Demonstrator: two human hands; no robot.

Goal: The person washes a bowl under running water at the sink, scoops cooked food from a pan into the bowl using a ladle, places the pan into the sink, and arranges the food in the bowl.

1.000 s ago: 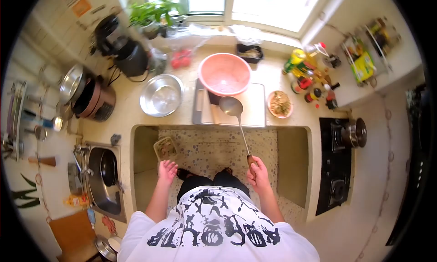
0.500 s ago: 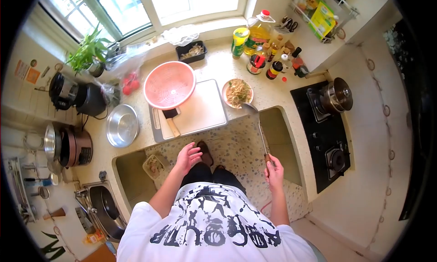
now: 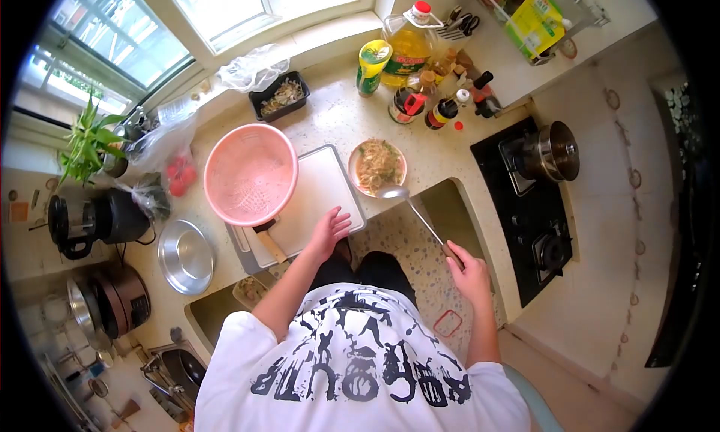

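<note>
My right hand (image 3: 469,270) is closed around the wooden handle of a metal ladle (image 3: 426,220). The ladle's bowl is at the near edge of a plate of shredded food (image 3: 378,165); whether it touches cannot be told. My left hand (image 3: 328,232) holds nothing, its fingers apart, over the near right part of a white cutting board (image 3: 324,181). On the board's left side lies a cleaver (image 3: 271,244) with a wooden handle, its blade partly hidden under a pink colander (image 3: 251,175).
A metal basin (image 3: 186,256) stands left of the board. At the back are a black tray of food (image 3: 281,98), an oil jug (image 3: 407,53) and several sauce bottles (image 3: 442,113). On the right, a pot (image 3: 551,151) sits on the black gas stove (image 3: 517,241).
My left hand has moved forward and right, to over the board's edge. My right hand has shifted slightly right and forward with the ladle. The camera view has turned and come nearer the counter.
</note>
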